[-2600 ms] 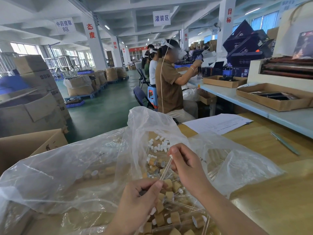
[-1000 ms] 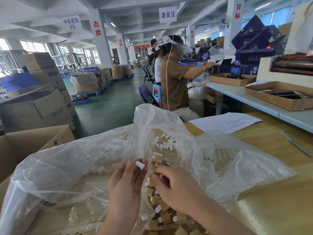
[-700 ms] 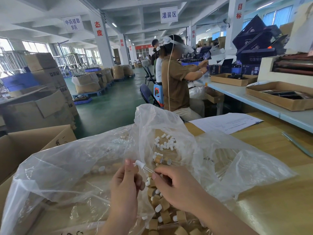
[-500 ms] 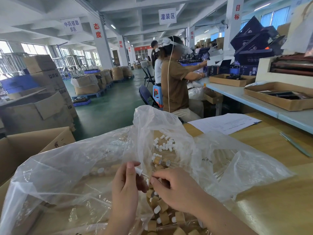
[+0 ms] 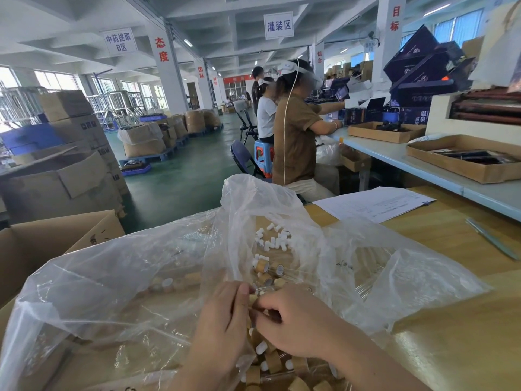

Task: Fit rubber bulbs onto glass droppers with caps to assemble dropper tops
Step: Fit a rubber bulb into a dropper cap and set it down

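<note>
- Standing by the table (image 5: 451, 320), I count two bare hands at work over one large clear plastic bag (image 5: 112, 292) spread open across it.
- Left hand (image 5: 222, 325): fingers curled, thumb on top, tips pushed up against those of the other hand.
- Right hand (image 5: 293, 323): fingers curled under, pinching at the same spot.
- One tan cap (image 5: 252, 299) shows in the gap where the two sets of fingertips meet, and both hands nip it (whether glass or a bulb sits in it I cannot tell, as the fingers cover it).
- White rubber bulbs (image 5: 273, 238) lie loose in one heap inside the bag, beyond the hands. There are well over a dozen, overlapping too much for an exact tally.
- Capped droppers (image 5: 263, 266) lie between that heap and the hands. About four tan caps are plain to see, with clear glass tubes running off to the right.
- A jumble of caps (image 5: 272, 364) lies under the wrists with a few white bulbs among them, too mixed to count.
- One open cardboard box (image 5: 42, 249) stands at the left, against the bag.
- One stack of printed paper (image 5: 375, 204) and one slim metal tool (image 5: 492, 242) lie on the table, well apart.
- Three other people (image 5: 296, 136) are lined up at a pale-blue table (image 5: 394, 162), which carries two shallow cardboard trays (image 5: 386, 132).
</note>
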Demonstrator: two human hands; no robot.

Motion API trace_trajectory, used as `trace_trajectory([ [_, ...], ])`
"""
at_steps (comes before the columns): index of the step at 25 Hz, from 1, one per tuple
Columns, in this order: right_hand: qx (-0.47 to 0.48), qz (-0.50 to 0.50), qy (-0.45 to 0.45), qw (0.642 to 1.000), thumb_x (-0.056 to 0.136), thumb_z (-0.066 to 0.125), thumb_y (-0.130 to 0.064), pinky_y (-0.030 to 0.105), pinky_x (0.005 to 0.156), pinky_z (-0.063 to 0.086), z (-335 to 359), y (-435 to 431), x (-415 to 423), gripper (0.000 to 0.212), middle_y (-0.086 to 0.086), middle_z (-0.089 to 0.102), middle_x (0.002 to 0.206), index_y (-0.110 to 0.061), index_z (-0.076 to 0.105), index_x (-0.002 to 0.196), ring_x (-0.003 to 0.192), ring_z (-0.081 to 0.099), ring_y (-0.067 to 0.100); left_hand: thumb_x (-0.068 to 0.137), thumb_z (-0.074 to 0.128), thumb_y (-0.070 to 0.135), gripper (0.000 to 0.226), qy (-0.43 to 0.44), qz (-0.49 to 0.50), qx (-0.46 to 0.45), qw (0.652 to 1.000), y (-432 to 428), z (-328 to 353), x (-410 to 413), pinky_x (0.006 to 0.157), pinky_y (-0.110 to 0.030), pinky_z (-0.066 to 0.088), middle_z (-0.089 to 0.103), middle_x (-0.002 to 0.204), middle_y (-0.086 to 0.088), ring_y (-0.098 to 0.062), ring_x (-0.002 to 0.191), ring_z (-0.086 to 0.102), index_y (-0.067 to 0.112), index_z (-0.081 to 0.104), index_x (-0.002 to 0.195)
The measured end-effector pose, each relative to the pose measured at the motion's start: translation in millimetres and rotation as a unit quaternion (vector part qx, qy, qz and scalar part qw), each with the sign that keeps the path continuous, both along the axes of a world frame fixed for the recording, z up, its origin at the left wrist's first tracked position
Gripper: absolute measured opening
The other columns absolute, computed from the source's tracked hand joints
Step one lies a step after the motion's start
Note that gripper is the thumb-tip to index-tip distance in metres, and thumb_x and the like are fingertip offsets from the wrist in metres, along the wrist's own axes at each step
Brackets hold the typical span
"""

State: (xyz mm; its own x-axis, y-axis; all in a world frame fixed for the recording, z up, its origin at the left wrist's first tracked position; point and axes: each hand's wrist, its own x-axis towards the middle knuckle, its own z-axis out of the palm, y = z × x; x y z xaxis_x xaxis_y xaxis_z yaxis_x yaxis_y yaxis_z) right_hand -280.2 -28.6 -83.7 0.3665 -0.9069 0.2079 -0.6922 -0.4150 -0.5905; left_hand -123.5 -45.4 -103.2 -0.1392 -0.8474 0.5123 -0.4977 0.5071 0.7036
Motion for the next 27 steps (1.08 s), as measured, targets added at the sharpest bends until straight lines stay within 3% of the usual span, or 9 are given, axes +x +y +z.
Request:
trace_trajectory([
  [3,-0.011,-0.011,0.001,1.0,0.093,0.042,-0.04,0.026,0.048,0.034,-0.4,0.4,0.8,0.028,-0.003,0.051,0.059,-0.019,0.056,0.082,0.049,0.044,0.009,0.096,0.033,0.043,0.027,0.049,-0.026,0.027,0.998,1.2,-0.6,-1.1,0.069,-0.018,0.046,0.062,0.088,0.018,-0.008,0.08,0.061,0.038,0.059,0.104],
  [5,-0.03,0.001,0.03,0.999,0.095,0.04,-0.033,0.026,0.051,0.04,-1.0,0.2,3.2,0.013,-0.008,0.056,0.068,-0.03,0.053,0.097,0.056,0.051,0.007,0.098,0.036,0.034,0.029,0.096,-0.046,0.051,0.993,3.2,-1.5,-3.1,0.074,-0.02,0.049,0.063,0.096,0.017,-0.007,0.088,0.062,0.035,0.054,0.12],
  [8,-0.049,-0.001,0.062,0.997,0.097,0.038,-0.024,0.034,0.063,0.049,-3.2,2.0,6.1,0.023,-0.005,0.063,0.089,-0.035,0.043,0.117,0.075,0.059,0.016,0.101,0.035,0.01,0.041,0.125,-0.059,0.074,0.988,7.4,-1.4,-7.3,0.085,-0.009,0.044,0.062,0.116,0.024,0.002,0.109,0.057,0.034,0.045,0.133],
  [10,-0.057,-0.01,0.035,0.998,0.098,0.04,-0.03,0.032,0.061,0.048,-2.6,2.8,6.6,0.03,-0.01,0.062,0.084,-0.036,0.038,0.127,0.07,0.058,0.01,0.1,0.032,0.004,0.044,0.189,-0.06,0.084,0.977,6.6,0.3,-7.6,0.087,-0.011,0.046,0.065,0.116,0.018,0.0,0.109,0.06,0.03,0.045,0.133],
  [13,-0.094,0.003,0.004,0.996,0.093,0.045,-0.046,0.022,0.054,0.044,5.1,7.3,9.0,0.04,-0.021,0.056,0.075,-0.048,0.032,0.131,0.063,0.053,-0.001,0.099,0.035,0.005,0.036,0.252,-0.038,0.07,0.964,5.7,5.5,-9.2,0.082,-0.025,0.054,0.071,0.105,0.007,-0.009,0.098,0.066,0.023,0.052,0.125],
  [16,-0.128,-0.008,0.004,0.992,0.091,0.042,-0.06,0.025,0.057,0.048,8.8,7.9,6.4,0.035,-0.033,0.053,0.078,-0.046,0.042,0.123,0.064,0.05,-0.008,0.093,0.05,0.002,0.02,0.254,0.006,0.057,0.966,5.5,11.5,-8.4,0.059,-0.014,0.051,0.068,0.08,0.009,-0.003,0.069,0.065,0.019,0.061,0.098],
  [19,-0.134,-0.021,0.013,0.991,0.094,0.041,-0.055,0.031,0.06,0.05,7.4,6.3,3.3,0.028,-0.019,0.054,0.07,-0.042,0.043,0.119,0.061,0.049,-0.003,0.093,0.054,0.016,0.031,0.202,-0.002,0.085,0.976,3.6,14.6,-2.5,0.041,-0.024,0.037,0.047,0.049,0.0,-0.013,0.042,0.045,0.016,0.054,0.062],
  [23,-0.11,-0.013,0.007,0.994,0.096,0.036,-0.05,0.035,0.065,0.051,2.7,5.9,4.5,0.023,-0.013,0.057,0.078,-0.036,0.045,0.112,0.066,0.054,0.007,0.096,0.045,0.026,0.042,0.136,-0.038,0.121,0.983,2.8,10.8,-2.3,0.041,-0.03,0.026,0.036,0.046,-0.005,-0.017,0.041,0.034,0.003,0.046,0.061],
  [27,-0.096,-0.008,-0.02,0.995,0.096,0.033,-0.052,0.032,0.06,0.047,2.7,7.2,3.7,0.025,-0.008,0.053,0.064,-0.031,0.047,0.099,0.063,0.052,0.009,0.101,0.039,0.021,0.049,0.219,-0.103,0.21,0.947,4.2,10.2,-4.1,0.036,-0.019,0.024,0.033,0.042,-0.002,-0.015,0.035,0.029,0.016,0.048,0.053],
])
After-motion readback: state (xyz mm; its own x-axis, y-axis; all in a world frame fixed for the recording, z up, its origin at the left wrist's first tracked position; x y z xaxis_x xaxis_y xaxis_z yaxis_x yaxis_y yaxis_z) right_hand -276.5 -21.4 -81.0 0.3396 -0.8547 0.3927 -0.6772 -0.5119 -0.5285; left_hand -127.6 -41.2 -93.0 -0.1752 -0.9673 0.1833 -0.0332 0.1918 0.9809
